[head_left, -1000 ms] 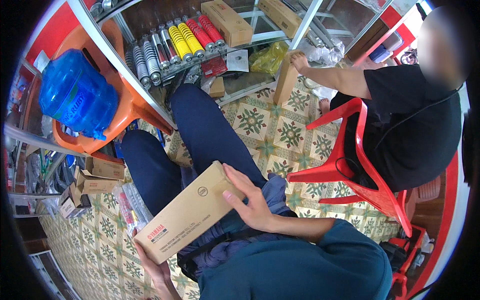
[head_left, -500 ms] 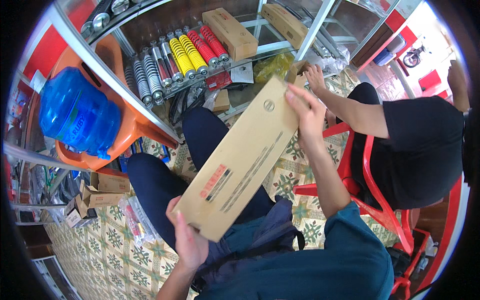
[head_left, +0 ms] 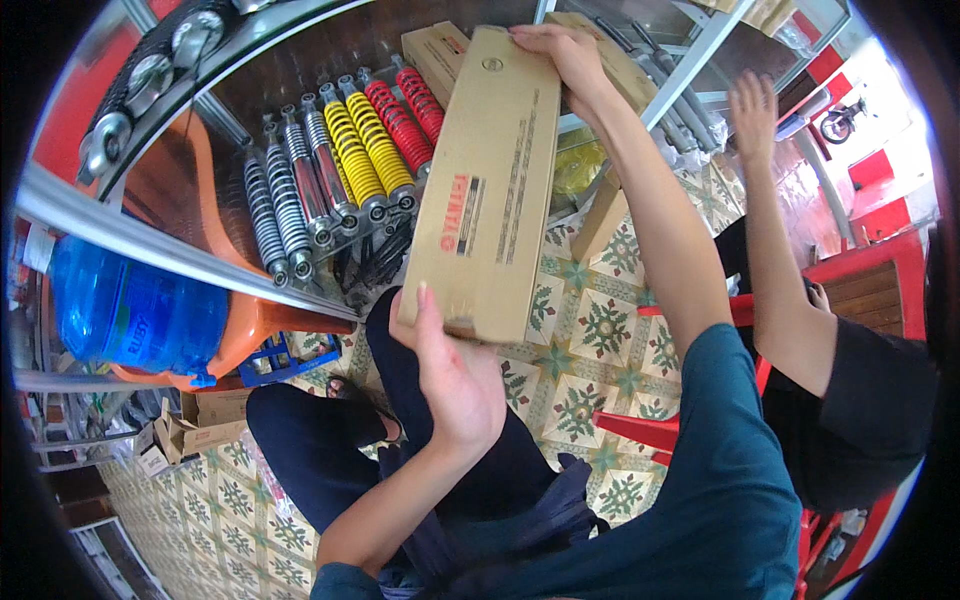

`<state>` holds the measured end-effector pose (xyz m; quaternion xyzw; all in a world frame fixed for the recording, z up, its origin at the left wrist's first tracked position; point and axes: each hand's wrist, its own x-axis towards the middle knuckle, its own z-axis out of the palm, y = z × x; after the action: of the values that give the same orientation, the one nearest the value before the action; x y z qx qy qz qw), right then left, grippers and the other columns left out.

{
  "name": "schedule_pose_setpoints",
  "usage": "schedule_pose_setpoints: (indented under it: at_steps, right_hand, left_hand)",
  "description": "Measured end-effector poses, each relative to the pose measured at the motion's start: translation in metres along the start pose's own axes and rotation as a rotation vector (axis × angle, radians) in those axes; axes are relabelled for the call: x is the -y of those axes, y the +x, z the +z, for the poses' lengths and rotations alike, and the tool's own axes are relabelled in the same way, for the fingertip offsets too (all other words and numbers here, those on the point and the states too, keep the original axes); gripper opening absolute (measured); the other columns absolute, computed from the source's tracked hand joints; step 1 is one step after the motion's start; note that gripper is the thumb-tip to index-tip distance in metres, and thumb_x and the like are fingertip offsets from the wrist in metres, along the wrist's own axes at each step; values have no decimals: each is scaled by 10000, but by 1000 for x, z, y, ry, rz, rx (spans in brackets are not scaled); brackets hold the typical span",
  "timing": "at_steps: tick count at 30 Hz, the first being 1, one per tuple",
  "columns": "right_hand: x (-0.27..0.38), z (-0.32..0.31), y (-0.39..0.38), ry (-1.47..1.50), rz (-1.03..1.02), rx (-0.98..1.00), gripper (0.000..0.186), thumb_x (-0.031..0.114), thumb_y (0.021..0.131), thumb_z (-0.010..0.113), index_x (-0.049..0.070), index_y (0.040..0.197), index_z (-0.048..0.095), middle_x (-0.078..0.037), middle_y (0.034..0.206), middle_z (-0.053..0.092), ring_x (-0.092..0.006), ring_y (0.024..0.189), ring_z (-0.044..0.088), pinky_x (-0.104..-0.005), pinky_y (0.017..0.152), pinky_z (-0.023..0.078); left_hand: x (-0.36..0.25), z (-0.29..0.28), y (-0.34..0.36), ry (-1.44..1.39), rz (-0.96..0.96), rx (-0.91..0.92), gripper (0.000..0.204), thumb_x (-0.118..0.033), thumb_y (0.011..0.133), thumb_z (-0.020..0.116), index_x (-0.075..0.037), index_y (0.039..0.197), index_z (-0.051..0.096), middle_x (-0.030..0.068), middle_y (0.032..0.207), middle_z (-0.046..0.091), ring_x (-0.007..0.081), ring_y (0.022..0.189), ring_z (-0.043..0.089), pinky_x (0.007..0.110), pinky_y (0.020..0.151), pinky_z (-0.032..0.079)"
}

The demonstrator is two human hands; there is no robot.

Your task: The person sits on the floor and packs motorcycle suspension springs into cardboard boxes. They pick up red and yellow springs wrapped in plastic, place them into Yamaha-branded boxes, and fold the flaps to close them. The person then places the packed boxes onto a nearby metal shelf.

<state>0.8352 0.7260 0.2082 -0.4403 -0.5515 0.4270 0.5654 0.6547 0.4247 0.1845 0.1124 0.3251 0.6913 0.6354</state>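
Note:
A long brown cardboard box (head_left: 505,150) is tilted up in front of me, held between both hands. My left hand (head_left: 455,390) grips its near lower end, thumb on the front face. At the far upper end, my right hand (head_left: 568,62) is closed over the corner. The box's far end is level with the glass shelf and hides part of another cardboard box (head_left: 430,52) there. Left of it on the shelf stands a row of shock absorbers: silver ones (head_left: 283,210), yellow ones (head_left: 372,145) and red ones (head_left: 398,120).
An orange chair (head_left: 250,322) with a blue water bottle (head_left: 140,308) stands at left. The display case's metal frame (head_left: 180,240) crosses nearby. At right a person in black (head_left: 850,430) sits with one hand (head_left: 752,110) raised. Opened cartons (head_left: 205,425) lie on the tiled floor.
Both hands have lifted the box up and forward toward the shelf, turning it more upright. The person at right has raised an arm away from the shelf. My view has shifted.

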Motion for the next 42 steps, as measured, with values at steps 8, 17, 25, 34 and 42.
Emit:
schedule_pose_setpoints:
  at_steps: [8, 17, 25, 34, 42]
  right_hand:
    - [-83, 3, 120, -25, 59, 65, 248, 188, 875, 679, -3, 1016, 756, -92, 962, 742, -185, 890, 701, -325, 851, 546]
    - [-109, -11, 119, 173, 99, 61, 343, 294, 927, 670, 7, 1101, 740, -79, 968, 727, -194, 846, 672, -346, 802, 539]
    - [-97, -12, 53, 65, 201, 123, 651, 451, 981, 645, -21, 1424, 574, -152, 1294, 683, -204, 1140, 664, -323, 991, 507]
    - [-49, -47, -46, 85, 178, 283, 870, 556, 959, 647, -23, 1561, 404, -160, 1533, 502, -240, 1412, 468, -351, 1170, 352]
    - [-87, -41, -113, -146, -128, 79, 930, 194, 766, 927, -20, 1525, 434, -121, 1446, 577, -187, 1324, 539, -356, 1135, 397]
  left_hand:
    - [36, 26, 84, 12, 63, 112, 490, -373, 1101, 447, -106, 1483, 296, 69, 1527, 405, 257, 1427, 403, 584, 1173, 313]
    - [84, -10, 118, 494, 287, 299, 890, 102, 859, 758, -46, 1469, 127, 155, 1460, 307, 272, 1439, 357, 427, 1154, 465]
    - [89, 0, 139, 570, 243, 280, 1131, 19, 785, 871, -33, 1605, 94, 176, 1399, 335, 290, 1374, 436, 379, 1097, 517]
    - [114, 34, 147, 938, 392, 123, 1059, -132, 798, 886, 56, 1578, 194, 214, 1435, 463, 296, 1330, 502, 407, 1107, 427]
    - [112, 35, 204, 1292, 718, 218, 1173, -405, 879, 803, 106, 1586, 19, 392, 1396, 404, 489, 1182, 534, 506, 1003, 475]
